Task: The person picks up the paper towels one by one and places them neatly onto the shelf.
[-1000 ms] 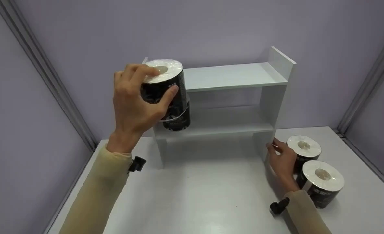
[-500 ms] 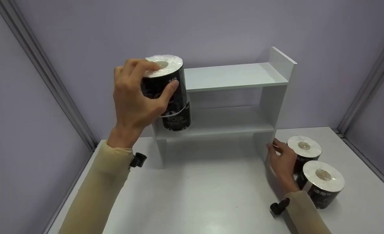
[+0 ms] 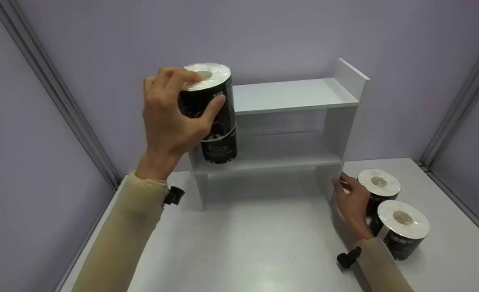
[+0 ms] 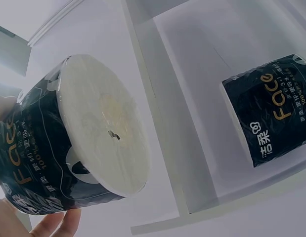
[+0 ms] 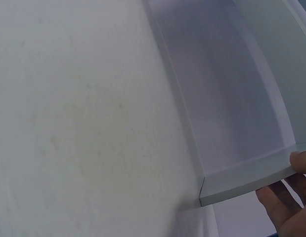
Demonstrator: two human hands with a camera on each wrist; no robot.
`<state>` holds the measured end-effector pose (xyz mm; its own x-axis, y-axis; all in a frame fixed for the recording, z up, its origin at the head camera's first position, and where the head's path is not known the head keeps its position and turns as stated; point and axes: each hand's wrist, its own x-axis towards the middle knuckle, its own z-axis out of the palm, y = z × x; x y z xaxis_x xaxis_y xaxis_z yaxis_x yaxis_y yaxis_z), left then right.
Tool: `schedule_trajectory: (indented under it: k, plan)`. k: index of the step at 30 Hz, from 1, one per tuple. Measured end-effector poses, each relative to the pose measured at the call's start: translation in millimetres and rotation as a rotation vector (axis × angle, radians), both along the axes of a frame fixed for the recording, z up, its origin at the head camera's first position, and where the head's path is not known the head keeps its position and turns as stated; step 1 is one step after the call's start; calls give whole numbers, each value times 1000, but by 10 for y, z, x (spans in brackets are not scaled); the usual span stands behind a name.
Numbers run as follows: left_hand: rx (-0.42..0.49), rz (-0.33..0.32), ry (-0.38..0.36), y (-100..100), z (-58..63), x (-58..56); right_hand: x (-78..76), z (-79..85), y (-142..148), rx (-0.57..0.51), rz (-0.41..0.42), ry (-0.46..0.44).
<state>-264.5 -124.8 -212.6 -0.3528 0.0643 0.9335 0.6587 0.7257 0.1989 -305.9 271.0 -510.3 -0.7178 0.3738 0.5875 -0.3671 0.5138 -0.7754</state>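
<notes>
My left hand (image 3: 167, 115) grips a toilet roll (image 3: 224, 83) in a black wrapper, fingers over its white top and thumb on its side. It is held up in front of the left end of a white shelf unit (image 3: 292, 95), near top-board height. The left wrist view shows the underside of this held roll (image 4: 106, 133), apart from the unit. A second black-wrapped roll (image 3: 220, 151) sits on the middle board at the left, partly covered by the raised one. Low on the right, my right hand (image 3: 351, 202) pinches the unit's side panel (image 5: 251, 188) between thumb and fingers.
Two more wrapped rolls, a rear one (image 3: 379, 183) and a front one (image 3: 403, 223), stand upright on the white table (image 3: 247, 243), just right of my right hand. Behind the unit rises a pale wall (image 3: 264, 36), with metal frame posts at both corners.
My left hand has lifted its roll a little higher, with a slight shift to the right. More of the roll on the middle board now shows. The right hand keeps its place on the panel.
</notes>
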Motion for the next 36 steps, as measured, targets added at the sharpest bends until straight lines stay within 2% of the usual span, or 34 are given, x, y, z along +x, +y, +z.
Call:
schedule_trajectory:
  k: [3, 10, 17, 25, 32, 36]
  plan:
    - [-3, 5, 0, 11, 10, -20, -16, -17, 4, 15, -8, 17]
    - [-8, 20, -5, 23, 14, -93, 3, 10, -15, -25, -13, -37]
    - [-1, 32, -10, 26, 14, -184, 20, 29, -4, -13, -17, -31]
    - [17, 38, -32, 9, 7, -245, 24, 40, 2, -23, -22, -99]
    - [18, 43, -56, 6, 17, -262, -9, 17, -17, -11, -11, -8]
    - [22, 47, -68, 11, 16, -276, -11, 14, -18, 0, -18, -15]
